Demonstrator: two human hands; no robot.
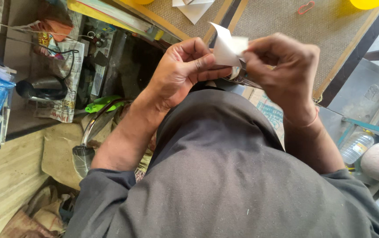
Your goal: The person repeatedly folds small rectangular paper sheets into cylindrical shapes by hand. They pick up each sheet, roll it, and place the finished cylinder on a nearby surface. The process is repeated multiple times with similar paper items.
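1. Paper (227, 47): small white piece, held in the air between both hands above the person's dark shirt (224, 176); creased and bent, so folding looks begun, not finished.
2. Right hand (282, 66): fingers closed on the paper's right side.
3. Left hand (185, 70): thumb and fingers pinch its lower left edge.
4. Mat (282, 26): beyond, carrying more white paper (194, 9).
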